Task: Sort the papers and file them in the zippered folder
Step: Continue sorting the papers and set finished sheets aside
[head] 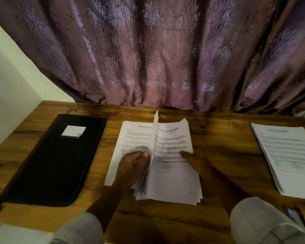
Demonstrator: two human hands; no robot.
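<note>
Pale sleeves [81,228], cut off below, lead to the left hand [133,162] pinching a blurred upright sheet [155,131] and the right hand [195,160] gripping the fanned paper stack [173,173], thumb on top, fingers hidden beneath, mid wood-grain table [218,134], beside the flat matte black zippered folder [56,159].

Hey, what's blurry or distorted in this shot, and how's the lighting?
Head view: dim, warm light; the sheet pinched by the left hand is motion-blurred; print on the right-side stack is smeared; the wide-angle lens bows the curtain and the table.
</note>
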